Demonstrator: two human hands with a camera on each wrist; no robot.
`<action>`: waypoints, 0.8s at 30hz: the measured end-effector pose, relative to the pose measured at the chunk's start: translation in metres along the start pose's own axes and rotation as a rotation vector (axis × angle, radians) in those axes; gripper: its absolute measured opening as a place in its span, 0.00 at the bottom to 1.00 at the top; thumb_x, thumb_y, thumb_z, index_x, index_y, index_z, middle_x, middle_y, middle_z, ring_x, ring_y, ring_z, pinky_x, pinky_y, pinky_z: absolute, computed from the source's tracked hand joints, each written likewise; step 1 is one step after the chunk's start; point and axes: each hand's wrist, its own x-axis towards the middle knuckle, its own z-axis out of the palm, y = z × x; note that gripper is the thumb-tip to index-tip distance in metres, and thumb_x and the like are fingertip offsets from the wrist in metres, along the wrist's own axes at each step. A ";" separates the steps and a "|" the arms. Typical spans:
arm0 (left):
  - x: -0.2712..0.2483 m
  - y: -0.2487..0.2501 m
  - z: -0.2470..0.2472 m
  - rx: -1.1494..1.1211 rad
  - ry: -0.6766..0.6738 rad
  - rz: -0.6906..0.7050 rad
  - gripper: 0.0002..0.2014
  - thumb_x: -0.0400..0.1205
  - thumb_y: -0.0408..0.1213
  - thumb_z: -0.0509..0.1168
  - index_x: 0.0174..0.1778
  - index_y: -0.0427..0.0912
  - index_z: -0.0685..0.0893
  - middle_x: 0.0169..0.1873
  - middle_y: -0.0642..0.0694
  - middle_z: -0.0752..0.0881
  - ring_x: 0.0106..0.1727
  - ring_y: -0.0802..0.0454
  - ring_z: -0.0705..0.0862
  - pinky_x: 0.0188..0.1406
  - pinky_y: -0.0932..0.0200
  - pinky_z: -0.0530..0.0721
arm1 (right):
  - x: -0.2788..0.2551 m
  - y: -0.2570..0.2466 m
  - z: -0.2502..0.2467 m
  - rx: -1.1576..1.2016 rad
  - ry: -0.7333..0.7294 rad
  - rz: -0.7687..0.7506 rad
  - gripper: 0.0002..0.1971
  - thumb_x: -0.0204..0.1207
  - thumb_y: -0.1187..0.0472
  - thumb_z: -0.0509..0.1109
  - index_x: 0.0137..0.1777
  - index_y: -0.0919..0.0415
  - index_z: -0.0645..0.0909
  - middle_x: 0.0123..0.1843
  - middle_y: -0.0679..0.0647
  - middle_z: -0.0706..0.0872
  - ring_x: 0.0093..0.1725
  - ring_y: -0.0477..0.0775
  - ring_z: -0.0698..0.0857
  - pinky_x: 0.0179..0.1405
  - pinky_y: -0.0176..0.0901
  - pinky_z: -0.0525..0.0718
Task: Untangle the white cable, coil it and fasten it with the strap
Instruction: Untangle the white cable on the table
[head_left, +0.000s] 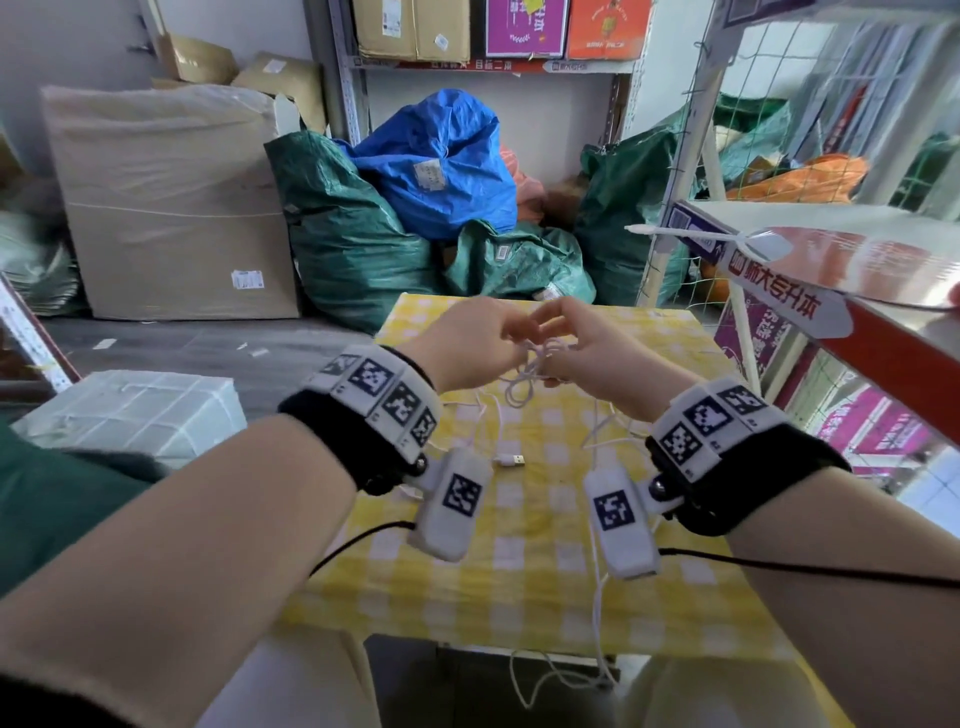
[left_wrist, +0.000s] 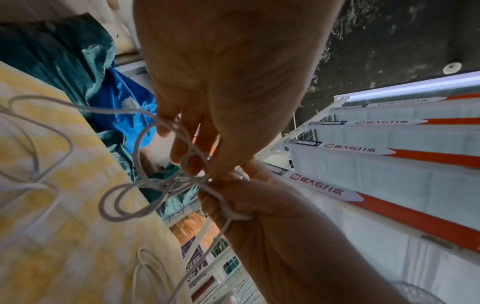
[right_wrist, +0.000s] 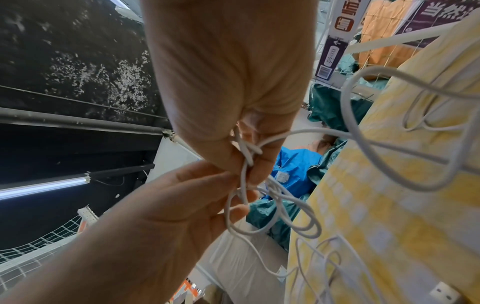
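Observation:
The white cable (head_left: 521, 383) is tangled in loose loops between my two hands above the yellow checked table (head_left: 519, 571). My left hand (head_left: 511, 335) pinches strands of the knot from the left, and my right hand (head_left: 558, 332) pinches them from the right, fingertips nearly touching. In the left wrist view my left hand (left_wrist: 192, 152) curls on the cable (left_wrist: 122, 205). In the right wrist view my right hand (right_wrist: 249, 160) grips a knotted bit of the cable (right_wrist: 298, 226). The USB plug (head_left: 511, 460) lies on the cloth. One strand hangs over the front edge. I see no strap.
A metal shelf (head_left: 779, 270) with a red and white edge juts in at the right, close to my right arm. Green and blue sacks (head_left: 441, 171) pile up behind the table. A big cardboard box (head_left: 171, 208) and a wrapped package (head_left: 130, 410) stand at the left.

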 end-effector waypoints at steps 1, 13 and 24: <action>0.000 0.004 0.005 -0.010 -0.033 0.000 0.13 0.80 0.36 0.65 0.59 0.41 0.85 0.50 0.46 0.87 0.53 0.50 0.83 0.50 0.61 0.75 | -0.002 0.000 0.001 0.009 0.002 -0.026 0.16 0.76 0.75 0.65 0.58 0.58 0.73 0.54 0.52 0.81 0.38 0.51 0.85 0.35 0.37 0.84; -0.008 -0.009 0.018 -0.353 0.145 -0.076 0.01 0.78 0.32 0.71 0.41 0.42 0.86 0.32 0.51 0.85 0.33 0.60 0.81 0.38 0.66 0.79 | -0.009 0.026 -0.009 0.017 0.290 0.033 0.04 0.76 0.60 0.72 0.41 0.59 0.81 0.30 0.52 0.83 0.22 0.45 0.80 0.24 0.39 0.79; -0.014 -0.024 0.018 -0.648 0.216 -0.276 0.09 0.85 0.32 0.60 0.39 0.43 0.77 0.34 0.46 0.86 0.22 0.62 0.72 0.18 0.71 0.69 | -0.016 0.028 -0.021 -0.067 0.325 0.175 0.11 0.75 0.49 0.72 0.40 0.56 0.82 0.35 0.49 0.80 0.34 0.47 0.76 0.34 0.41 0.76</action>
